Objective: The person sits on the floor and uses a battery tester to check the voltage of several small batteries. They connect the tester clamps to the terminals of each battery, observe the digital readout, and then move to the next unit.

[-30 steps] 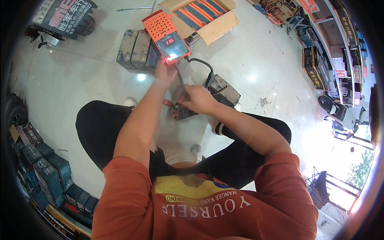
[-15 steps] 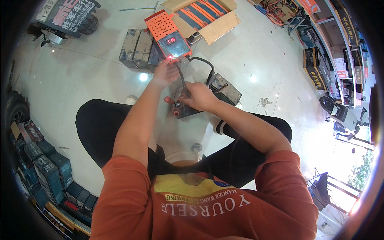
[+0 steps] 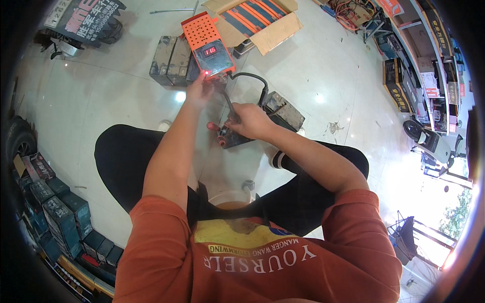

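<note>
An orange battery tester (image 3: 208, 43) with a perforated top and a lit red display leans over old dark batteries (image 3: 169, 60). My left hand (image 3: 200, 94) is closed at its near edge, the thumb by a small red light and the other fingers curled below. My right hand (image 3: 250, 121) grips a battery clamp at the near end of another dark battery (image 3: 285, 112); its fingers hide much of the clamp. Red-tipped handles (image 3: 212, 126) stick out left of those fingers. One thick black cable (image 3: 227, 101) runs from the tester to my right hand, and another (image 3: 255, 77) loops to the battery's far side.
An open cardboard box (image 3: 280, 38) of orange-and-dark units stands beyond the tester. Between my legs is a pale bucket (image 3: 230, 198). Stacked batteries (image 3: 60, 217) line the left, with a tyre (image 3: 21, 136) behind them. Shelves (image 3: 427, 65) and a scooter (image 3: 429, 144) are at the right.
My left hand has shifted slightly left, and the tester has moved left with it. My right hand keeps its grip at the battery almost unchanged.
</note>
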A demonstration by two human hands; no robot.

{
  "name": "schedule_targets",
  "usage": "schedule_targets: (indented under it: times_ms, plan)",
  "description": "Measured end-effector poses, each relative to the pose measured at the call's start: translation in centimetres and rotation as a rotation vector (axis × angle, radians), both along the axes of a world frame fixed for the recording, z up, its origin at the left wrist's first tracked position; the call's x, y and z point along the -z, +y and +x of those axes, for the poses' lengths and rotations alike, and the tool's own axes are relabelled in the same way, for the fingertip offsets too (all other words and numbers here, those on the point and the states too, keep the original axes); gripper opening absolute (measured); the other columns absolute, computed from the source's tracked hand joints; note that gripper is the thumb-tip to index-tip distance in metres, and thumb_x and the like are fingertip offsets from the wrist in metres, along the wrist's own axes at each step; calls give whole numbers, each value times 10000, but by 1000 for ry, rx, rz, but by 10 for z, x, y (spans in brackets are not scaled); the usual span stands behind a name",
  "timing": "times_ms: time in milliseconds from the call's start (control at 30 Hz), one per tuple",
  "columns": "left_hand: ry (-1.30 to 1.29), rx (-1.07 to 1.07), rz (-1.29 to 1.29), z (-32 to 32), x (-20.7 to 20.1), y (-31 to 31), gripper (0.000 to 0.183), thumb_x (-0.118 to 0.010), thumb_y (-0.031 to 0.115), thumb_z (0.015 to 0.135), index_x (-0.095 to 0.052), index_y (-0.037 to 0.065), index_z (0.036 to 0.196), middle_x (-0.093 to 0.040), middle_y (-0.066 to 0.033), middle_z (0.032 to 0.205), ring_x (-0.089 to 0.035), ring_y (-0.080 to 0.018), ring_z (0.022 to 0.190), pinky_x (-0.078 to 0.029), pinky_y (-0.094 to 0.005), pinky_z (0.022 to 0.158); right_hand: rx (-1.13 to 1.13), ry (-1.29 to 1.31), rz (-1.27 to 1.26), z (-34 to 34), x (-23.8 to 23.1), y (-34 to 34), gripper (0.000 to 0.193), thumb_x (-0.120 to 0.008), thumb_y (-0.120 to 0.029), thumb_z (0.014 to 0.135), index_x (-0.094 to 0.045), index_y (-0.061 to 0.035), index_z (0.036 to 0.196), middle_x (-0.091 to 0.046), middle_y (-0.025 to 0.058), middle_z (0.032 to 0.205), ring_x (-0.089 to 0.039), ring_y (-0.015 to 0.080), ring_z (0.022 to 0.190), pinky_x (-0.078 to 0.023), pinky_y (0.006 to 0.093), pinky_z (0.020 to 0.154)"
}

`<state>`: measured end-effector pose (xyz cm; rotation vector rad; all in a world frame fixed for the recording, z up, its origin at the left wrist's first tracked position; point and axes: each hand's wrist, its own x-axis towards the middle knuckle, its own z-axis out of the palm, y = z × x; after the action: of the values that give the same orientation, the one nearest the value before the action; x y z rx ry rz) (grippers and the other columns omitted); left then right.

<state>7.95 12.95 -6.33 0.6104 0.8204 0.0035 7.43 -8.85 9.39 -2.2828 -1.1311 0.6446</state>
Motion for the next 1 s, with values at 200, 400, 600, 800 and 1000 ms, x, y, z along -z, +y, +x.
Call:
schedule_targets:
  times_ms: [200,400,600,800,1000]
  plan:
    - [45,3,87,-21,-5,1,377,-706,408,899,-605,100,1091,-596,-55,968,-561,-176,869,-549,-326,799,-5,17,-8,2,3,-1,325,-750,-263,790,-590,1,890,-651,221,821,-636,427,826,-502,487,723]
    - [41,-108,361,-37,42,3,424,-698,171,841,-511,45,1200,-621,-102,1051,-600,-188,882,-522,-355,823,-30,29,19,0,-8,3,313,-753,-221,764,-582,10,889,-651,224,828,-631,430,848,-498,500,740]
    - [79,165,1265,-34,20,-22,884,-819,143,709,-315,18,1424,-589,-191,1218,-604,-278,1068,-482,-375,917,-23,38,-3,2,-5,0,312,-754,-219,764,-581,9,891,-654,222,832,-634,426,847,-500,499,737]
    - [50,165,1425,-37,-19,-33,1072,-887,278,617,-286,33,1471,-480,-198,1340,-522,-352,1203,-437,-426,1005,-21,33,-1,0,-5,0,316,-757,-225,768,-579,10,883,-655,223,827,-637,427,831,-502,499,728]
    - [67,44,1602,-32,-26,-43,1077,-905,317,585,-321,48,1449,-470,-202,1302,-480,-381,1214,-422,-457,1015,-26,40,9,1,-3,1,310,-754,-223,771,-580,9,881,-651,223,818,-634,429,824,-501,498,729]
